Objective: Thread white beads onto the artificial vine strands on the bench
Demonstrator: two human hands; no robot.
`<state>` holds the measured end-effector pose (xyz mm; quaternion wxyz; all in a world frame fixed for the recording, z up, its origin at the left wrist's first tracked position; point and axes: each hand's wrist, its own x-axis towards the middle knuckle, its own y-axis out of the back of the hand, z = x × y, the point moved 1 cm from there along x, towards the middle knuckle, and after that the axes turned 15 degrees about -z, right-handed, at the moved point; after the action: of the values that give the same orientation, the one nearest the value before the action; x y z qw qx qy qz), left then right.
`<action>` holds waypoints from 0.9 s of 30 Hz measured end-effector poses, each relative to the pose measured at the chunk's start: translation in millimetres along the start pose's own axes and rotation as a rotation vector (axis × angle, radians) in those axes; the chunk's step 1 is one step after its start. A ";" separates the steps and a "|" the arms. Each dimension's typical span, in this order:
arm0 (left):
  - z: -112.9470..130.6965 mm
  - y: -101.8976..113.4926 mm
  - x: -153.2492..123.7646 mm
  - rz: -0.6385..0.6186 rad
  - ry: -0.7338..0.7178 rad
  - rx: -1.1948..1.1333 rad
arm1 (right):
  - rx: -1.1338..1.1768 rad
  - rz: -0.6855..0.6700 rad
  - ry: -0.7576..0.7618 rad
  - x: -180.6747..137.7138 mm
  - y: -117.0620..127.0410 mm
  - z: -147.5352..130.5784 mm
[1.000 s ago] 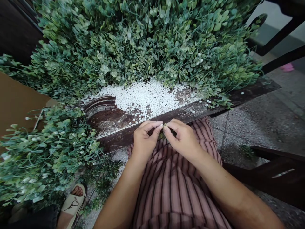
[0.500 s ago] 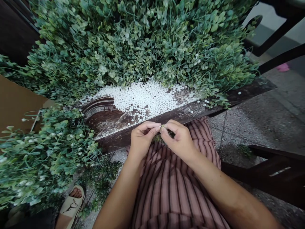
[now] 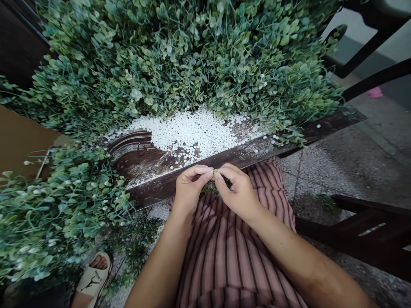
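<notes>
My left hand (image 3: 190, 185) and my right hand (image 3: 236, 186) meet over my lap, just in front of the dark wooden edge. Thumb and forefinger of each are pinched together, tip to tip, on a small green sprig (image 3: 215, 170). Some of its leaves show dimly below my fingers; the rest is hidden by the hands. Beyond my fingertips, many small white beads (image 3: 195, 132) lie heaped on the dark carved wooden surface (image 3: 144, 160). Behind the beads rises a large mass of leafy green artificial stems (image 3: 192, 60).
At the left lies another heap of greenery with white buds (image 3: 58, 205), beside a brown cardboard panel (image 3: 25, 141). A person's sandalled foot (image 3: 93, 276) is at the lower left. Dark wooden furniture (image 3: 369, 231) stands at the right on the speckled floor (image 3: 321, 171).
Both hands have shifted very slightly and the fingertips have drawn closer together on the sprig. The whole view has moved a little; the beads and greenery stay as they were.
</notes>
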<state>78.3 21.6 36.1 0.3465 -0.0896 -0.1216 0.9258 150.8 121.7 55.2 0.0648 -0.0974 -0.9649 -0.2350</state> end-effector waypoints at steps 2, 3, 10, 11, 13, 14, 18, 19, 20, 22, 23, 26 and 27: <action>-1.5 -0.5 0.6 -0.013 0.002 -0.017 | 0.005 0.002 0.002 -0.8 -0.7 1.4; -1.6 -0.9 1.1 -0.023 0.005 -0.022 | 0.011 0.003 0.000 -1.3 -0.8 2.2; 6.5 -4.2 4.2 -0.072 0.016 -0.001 | 0.039 0.018 -0.006 -2.2 4.0 3.2; 7.6 -4.2 4.4 -0.077 0.019 0.006 | 0.039 0.016 -0.011 -2.1 4.6 2.8; 8.7 -4.3 4.8 -0.087 0.024 0.011 | 0.035 0.014 -0.024 -2.1 5.4 2.2; 8.9 -4.6 5.1 -0.097 0.028 0.012 | 0.033 0.014 -0.032 -2.2 5.5 2.1; 9.2 -7.8 7.1 -0.118 0.049 0.028 | 0.032 0.008 -0.059 -0.8 6.4 2.5; 9.8 -8.5 7.5 -0.118 0.046 0.037 | 0.047 0.004 -0.063 0.3 7.1 2.8; 10.8 -8.8 7.8 -0.113 0.036 0.052 | 0.079 0.000 -0.067 1.7 8.0 3.4; 13.3 -6.4 7.4 -0.062 -0.011 0.097 | 0.210 0.001 -0.079 5.0 10.8 5.5; 14.4 -3.6 6.5 -0.014 -0.038 0.121 | 0.302 0.005 -0.087 6.7 12.5 7.0; 13.9 6.7 0.7 0.117 -0.009 0.136 | 0.582 0.044 -0.114 10.5 17.5 12.4; 11.8 8.6 -2.1 0.123 0.050 0.116 | 0.652 0.067 -0.116 11.4 18.6 14.0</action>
<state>71.6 12.0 45.1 0.2967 -0.0995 -0.0534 0.9483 142.6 146.2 53.1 0.0452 -0.1163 -0.9877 0.0946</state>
